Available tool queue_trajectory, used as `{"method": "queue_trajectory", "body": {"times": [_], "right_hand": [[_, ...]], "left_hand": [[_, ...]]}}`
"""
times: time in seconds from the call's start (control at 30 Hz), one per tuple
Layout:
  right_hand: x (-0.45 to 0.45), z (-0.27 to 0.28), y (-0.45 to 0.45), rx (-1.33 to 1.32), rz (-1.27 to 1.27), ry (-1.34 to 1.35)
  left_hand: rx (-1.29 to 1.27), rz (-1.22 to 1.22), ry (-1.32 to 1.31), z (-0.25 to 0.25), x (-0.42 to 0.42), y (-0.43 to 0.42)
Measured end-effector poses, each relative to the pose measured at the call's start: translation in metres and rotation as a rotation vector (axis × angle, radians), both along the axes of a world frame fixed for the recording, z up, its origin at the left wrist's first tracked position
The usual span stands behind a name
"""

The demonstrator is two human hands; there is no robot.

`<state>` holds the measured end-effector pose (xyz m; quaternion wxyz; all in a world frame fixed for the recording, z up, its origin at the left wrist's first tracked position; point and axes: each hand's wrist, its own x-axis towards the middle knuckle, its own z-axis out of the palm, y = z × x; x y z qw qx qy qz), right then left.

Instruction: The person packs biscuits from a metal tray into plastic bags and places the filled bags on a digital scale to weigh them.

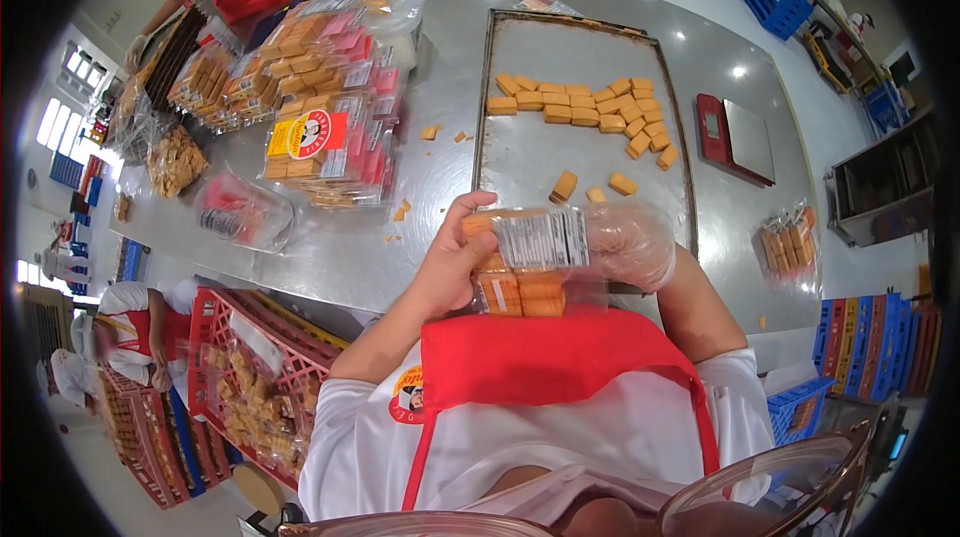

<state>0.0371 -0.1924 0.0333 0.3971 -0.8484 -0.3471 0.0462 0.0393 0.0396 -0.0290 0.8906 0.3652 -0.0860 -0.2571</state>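
Observation:
A clear bag of rectangular biscuits with a printed white label is held in front of the red apron. My left hand, bare, is closed around the bag's left side, thumb on its front. My right hand, in a clear plastic glove, is at the bag's right end; its fingers are partly hidden and blurred by the plastic. Just beyond the hands, a metal tray holds rows of loose biscuits, with a few separate ones near its front edge.
Stacked filled biscuit bags stand on the left of the steel table. A red scale is right of the tray, with another bag nearby. A red crate is at lower left. Co-workers stand at upper left and lower left.

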Motion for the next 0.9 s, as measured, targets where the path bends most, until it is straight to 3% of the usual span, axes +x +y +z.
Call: {"method": "queue_trajectory", "body": {"times": [0.2, 0.4, 0.5, 0.6, 0.7, 0.83, 0.9], "right_hand": [[-0.004, 0.009, 0.004, -0.063, 0.016, 0.143], [-0.010, -0.012, 0.008, -0.017, 0.024, 0.098], [-0.014, -0.004, 0.010, -0.234, 0.112, 0.275], [-0.008, -0.017, 0.011, 0.073, 0.029, -0.025], [-0.017, 0.004, 0.013, 0.130, -0.204, 0.280], [-0.004, 0.020, 0.007, -0.046, 0.152, 0.027], [-0.001, 0.028, 0.007, -0.109, 0.317, -0.013]], "left_hand": [[0.042, 0.049, 0.035, -0.001, -0.001, -0.004], [0.085, 0.076, -0.046, -0.008, -0.003, -0.002], [0.102, 0.141, -0.066, -0.010, -0.002, -0.002], [0.144, 0.126, -0.114, -0.009, -0.005, -0.001], [0.289, 0.025, -0.149, 0.003, -0.004, 0.003], [0.727, -0.164, -0.402, 0.023, 0.000, 0.013], [0.877, -0.173, -0.748, 0.038, -0.001, 0.016]]}}
